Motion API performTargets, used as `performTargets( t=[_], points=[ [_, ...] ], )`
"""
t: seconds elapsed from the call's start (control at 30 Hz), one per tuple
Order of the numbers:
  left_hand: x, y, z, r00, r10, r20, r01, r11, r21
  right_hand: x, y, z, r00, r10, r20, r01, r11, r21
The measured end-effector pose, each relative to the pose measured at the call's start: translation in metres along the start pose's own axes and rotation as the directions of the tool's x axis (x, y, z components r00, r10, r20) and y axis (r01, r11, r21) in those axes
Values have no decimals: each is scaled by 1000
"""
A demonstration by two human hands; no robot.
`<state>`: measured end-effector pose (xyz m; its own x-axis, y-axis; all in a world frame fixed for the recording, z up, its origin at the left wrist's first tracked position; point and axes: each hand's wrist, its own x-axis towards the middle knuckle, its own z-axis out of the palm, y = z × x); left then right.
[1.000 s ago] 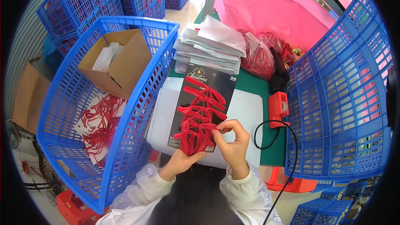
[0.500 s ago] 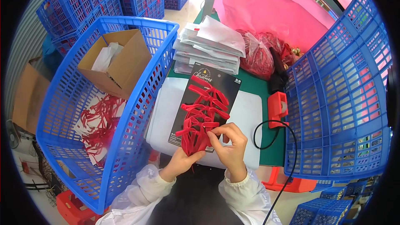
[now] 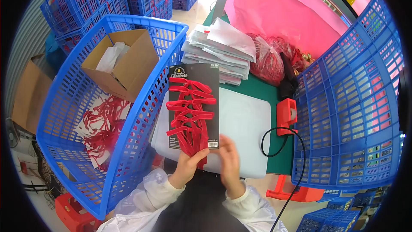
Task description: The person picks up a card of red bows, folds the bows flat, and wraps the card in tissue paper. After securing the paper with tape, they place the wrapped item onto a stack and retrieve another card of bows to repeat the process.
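A black card [image 3: 212, 86] printed "Christmas" lies over the pale plastic sheets, with several red velvet bows [image 3: 193, 103] lined up down its front. My left hand [image 3: 187, 169] is closed at the card's lower end, thumb across the gathered tails of the bows. My right hand [image 3: 229, 163] is beside the card's lower right corner, by the white barcode label [image 3: 213, 145]; its fingers are smeared by motion. White elastic-cuffed sleeves cover both arms.
To the left, a blue crate [image 3: 116, 176] holds a cardboard box [image 3: 137, 60] and red ribbons [image 3: 105, 124]. Behind the card are stacked white packets [image 3: 223, 38] and a bag of red material [image 3: 268, 62]. A red tape dispenser [image 3: 285, 116], black cable [image 3: 304, 154] and another blue crate [image 3: 343, 124] stand right.
The card has turned from tilted to nearly upright and shifted left. The bows look straighter on it. My right hand has left the bows and moved down beside the card's corner.
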<state>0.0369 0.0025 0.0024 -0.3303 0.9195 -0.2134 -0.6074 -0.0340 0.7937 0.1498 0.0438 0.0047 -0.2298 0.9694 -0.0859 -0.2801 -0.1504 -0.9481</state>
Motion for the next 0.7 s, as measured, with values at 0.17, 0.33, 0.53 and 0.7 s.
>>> performTargets(
  t=[0.17,0.33,0.53,0.7],
  points=[
    [-2,-15,2,990,128,66,-140,961,236,-22,32,0,960,219,173,-259,930,261],
    [0,-6,0,949,155,273,-286,786,548,-9,3,12,957,264,122,-291,866,407],
    [-7,5,-10,751,-46,658,-655,63,753,22,-18,-31,998,34,-44,-4,832,555],
    [-49,-10,-28,448,-251,858,-820,268,506,31,-41,-61,975,-39,-221,152,840,521]
  ],
)
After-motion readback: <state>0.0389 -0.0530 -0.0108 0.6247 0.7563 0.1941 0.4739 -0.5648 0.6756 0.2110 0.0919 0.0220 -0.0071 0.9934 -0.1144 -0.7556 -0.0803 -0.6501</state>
